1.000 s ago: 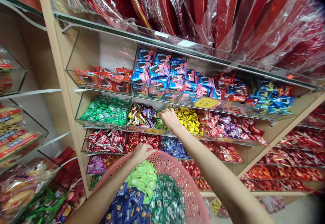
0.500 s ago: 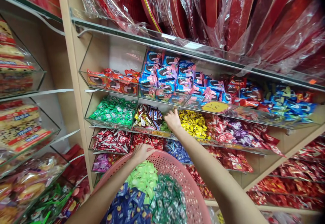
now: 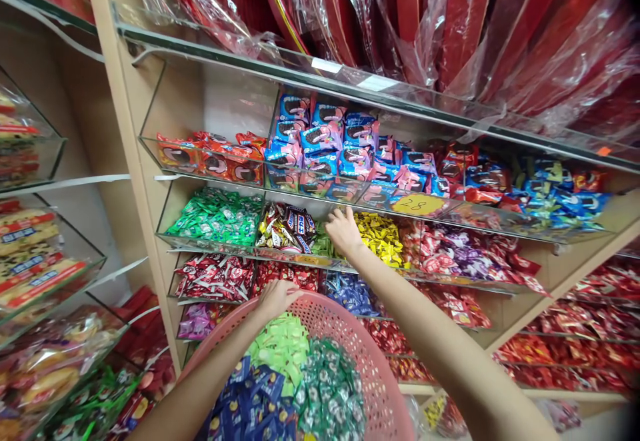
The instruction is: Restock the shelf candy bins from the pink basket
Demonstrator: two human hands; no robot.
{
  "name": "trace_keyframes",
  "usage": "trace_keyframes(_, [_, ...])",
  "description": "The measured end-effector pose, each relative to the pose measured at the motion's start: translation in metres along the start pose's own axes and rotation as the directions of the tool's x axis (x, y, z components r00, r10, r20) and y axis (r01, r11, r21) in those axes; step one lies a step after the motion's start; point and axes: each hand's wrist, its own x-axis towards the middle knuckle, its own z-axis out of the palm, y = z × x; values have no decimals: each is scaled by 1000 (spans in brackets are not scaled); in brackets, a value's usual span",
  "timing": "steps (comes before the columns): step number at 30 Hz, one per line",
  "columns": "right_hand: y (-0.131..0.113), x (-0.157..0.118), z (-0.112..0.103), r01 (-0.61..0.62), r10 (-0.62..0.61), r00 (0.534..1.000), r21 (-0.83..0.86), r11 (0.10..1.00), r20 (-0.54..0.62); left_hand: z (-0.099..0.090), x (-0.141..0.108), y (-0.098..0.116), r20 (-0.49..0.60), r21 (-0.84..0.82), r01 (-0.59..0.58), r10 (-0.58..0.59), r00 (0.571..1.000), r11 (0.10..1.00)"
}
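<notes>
A pink perforated plastic basket (image 3: 380, 374) is in front of me at the bottom of the view. My left hand (image 3: 276, 300) is wrapped over its far rim. Inside it are light green wrapped candies (image 3: 281, 346), dark green ones (image 3: 331, 388) and navy blue packets (image 3: 253, 398). My right hand (image 3: 345, 231) is at a clear-fronted shelf bin, between olive-green candies (image 3: 323, 241) and yellow-wrapped candies (image 3: 383, 238). Its fingers are curled; whatever they may hold is hidden. Left of it lie dark chocolate bars (image 3: 301, 222).
Blue and pink cookie packs (image 3: 320, 138) fill the shelf above, with a yellow price tag (image 3: 417, 204) on its front. Green candies (image 3: 217, 218) lie to the left. Red plastic-wrapped items (image 3: 415, 21) stand on top. Bagged snacks (image 3: 35, 254) line the left shelves.
The shelves have shifted a little leftward in view. My right hand has moved slightly right along the bin, showing more of the olive-green candies. My left hand stays on the basket rim.
</notes>
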Motion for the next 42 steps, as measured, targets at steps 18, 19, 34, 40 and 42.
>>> trace_keyframes(18, [-83, -128, 59, -361, -34, 930, 927, 105, 366, -2, -4, 3, -19, -16, -26, 26, 999, 1000])
trace_keyframes(19, [-88, -132, 68, -391, -48, 918, 918, 67, 394, -2, -4, 4, -17, -22, -26, 25, 1000, 999])
trace_keyframes(34, [-123, -155, 125, -576, -136, 816, 811, -101, 562, -3, -8, 10, 3, -12, 25, -25, 1000, 1000])
trace_keyframes(40, [-125, -153, 125, -600, -115, 799, 796, -84, 590, -5, -9, 9, 13, -7, 59, -59, 998, 998])
trace_keyframes(42, [-126, -152, 122, -607, -120, 793, 791, -73, 597, -4, -8, 8, 4, -6, 55, -55, 999, 998])
